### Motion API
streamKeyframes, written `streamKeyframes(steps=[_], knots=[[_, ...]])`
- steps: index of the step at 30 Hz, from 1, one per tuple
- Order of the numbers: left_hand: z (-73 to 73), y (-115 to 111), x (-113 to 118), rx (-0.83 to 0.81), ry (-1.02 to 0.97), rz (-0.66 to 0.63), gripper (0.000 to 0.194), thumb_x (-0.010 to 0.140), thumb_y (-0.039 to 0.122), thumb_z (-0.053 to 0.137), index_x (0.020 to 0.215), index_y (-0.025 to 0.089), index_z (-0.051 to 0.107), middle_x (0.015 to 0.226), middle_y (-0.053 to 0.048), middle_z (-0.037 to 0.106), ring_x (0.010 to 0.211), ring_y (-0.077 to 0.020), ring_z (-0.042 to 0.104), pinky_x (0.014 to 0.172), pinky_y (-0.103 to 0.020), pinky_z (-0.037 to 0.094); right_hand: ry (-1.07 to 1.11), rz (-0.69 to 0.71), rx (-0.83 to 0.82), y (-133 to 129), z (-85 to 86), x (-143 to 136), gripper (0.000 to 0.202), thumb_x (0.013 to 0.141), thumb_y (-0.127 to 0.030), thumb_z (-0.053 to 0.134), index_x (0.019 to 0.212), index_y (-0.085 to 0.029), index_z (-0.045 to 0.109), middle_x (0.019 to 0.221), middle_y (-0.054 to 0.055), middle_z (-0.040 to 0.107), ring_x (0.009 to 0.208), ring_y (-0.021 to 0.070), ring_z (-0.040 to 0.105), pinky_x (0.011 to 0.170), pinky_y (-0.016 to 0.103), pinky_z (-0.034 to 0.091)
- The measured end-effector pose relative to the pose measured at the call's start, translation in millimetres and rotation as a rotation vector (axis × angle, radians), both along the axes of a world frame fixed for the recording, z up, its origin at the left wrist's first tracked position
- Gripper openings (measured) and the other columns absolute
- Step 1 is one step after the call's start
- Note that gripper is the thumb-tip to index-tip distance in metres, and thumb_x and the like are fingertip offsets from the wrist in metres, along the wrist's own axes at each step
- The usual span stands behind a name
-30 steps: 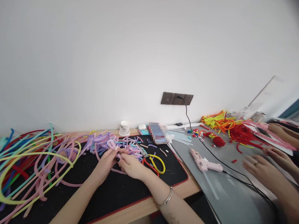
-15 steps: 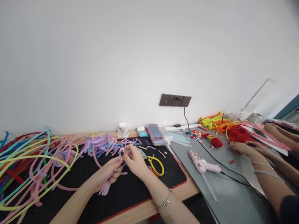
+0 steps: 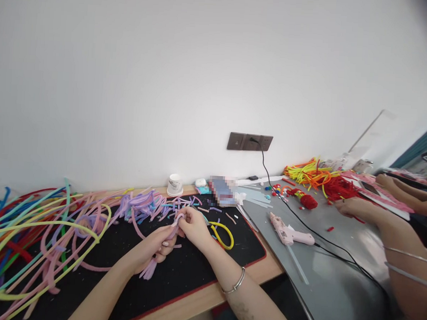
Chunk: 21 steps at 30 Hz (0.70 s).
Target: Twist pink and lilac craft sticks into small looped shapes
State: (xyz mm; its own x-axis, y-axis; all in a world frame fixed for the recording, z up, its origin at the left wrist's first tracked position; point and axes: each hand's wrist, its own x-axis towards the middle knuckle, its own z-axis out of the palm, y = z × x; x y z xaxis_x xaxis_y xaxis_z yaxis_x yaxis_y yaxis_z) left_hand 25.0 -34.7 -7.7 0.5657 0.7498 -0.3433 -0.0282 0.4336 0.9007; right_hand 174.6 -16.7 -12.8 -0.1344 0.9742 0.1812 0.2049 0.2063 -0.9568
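Head view: your pink pipe-cleaner bundle (image 3: 158,252) sat over the black mat (image 3: 178,277), its lower ends clamped in your left hand (image 3: 151,247) while your right hand (image 3: 195,226) pinched its top. Twisting looked best done close to the fist, keeping strands even. Yellow-handled pliers (image 3: 222,234) lay just beside; a co-worker's hand (image 3: 354,205) rested well apart.

Taking the black mat (image 3: 178,277) as landmark: its near middle, between the two forearms and toward the red-trimmed front edge, lies bare and passable. Its left half is choked by tangled pipe cleaners (image 3: 48,228). Its far edge is littered with cut stubs (image 3: 197,204), and yellow-handled pliers (image 3: 222,234) lie toward its right. Beyond its right edge, a glue gun (image 3: 290,233) and its cord (image 3: 337,250) cross the grey sheet (image 3: 335,290).
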Motion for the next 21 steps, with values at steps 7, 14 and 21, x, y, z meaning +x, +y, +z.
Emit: streamKeyframes(steps=[7,14,21], knots=[[1.6,3,-2,-0.011,-0.02,0.038,0.048,0.073,0.064,0.059,0.082,0.018,0.049,0.055,0.011,0.026,0.046,-0.0036,0.005,0.042,-0.02,0.0,-0.031,-0.117,0.121,-1,1.5,1,0.018,0.072,-0.012,0.049,0.083,-0.016,0.062,0.064,-0.003,0.055,0.053,0.0092,0.047,0.049,0.019,0.036],[-0.6,2,2,0.021,-0.007,0.021,0.05,0.069,0.062,0.063,0.072,0.021,0.034,0.057,0.012,0.025,0.044,-0.0027,0.008,0.042,-0.019,0.003,0.004,-0.122,0.204,1,1.4,1,0.022,0.072,-0.011,0.045,0.086,-0.016,0.062,0.058,-0.006,0.044,0.051,0.0091,0.04,0.049,0.02,0.032],[5.5,-1,8,0.037,-0.038,0.034,0.048,0.069,0.059,0.064,0.07,0.021,0.033,0.057,0.012,0.025,0.043,-0.0017,0.008,0.039,-0.017,0.005,0.186,-0.118,0.168,-1,9.4,-2,0.02,0.069,-0.011,0.044,0.084,-0.016,0.058,0.058,-0.007,0.045,0.049,0.0082,0.039,0.049,0.02,0.033]])
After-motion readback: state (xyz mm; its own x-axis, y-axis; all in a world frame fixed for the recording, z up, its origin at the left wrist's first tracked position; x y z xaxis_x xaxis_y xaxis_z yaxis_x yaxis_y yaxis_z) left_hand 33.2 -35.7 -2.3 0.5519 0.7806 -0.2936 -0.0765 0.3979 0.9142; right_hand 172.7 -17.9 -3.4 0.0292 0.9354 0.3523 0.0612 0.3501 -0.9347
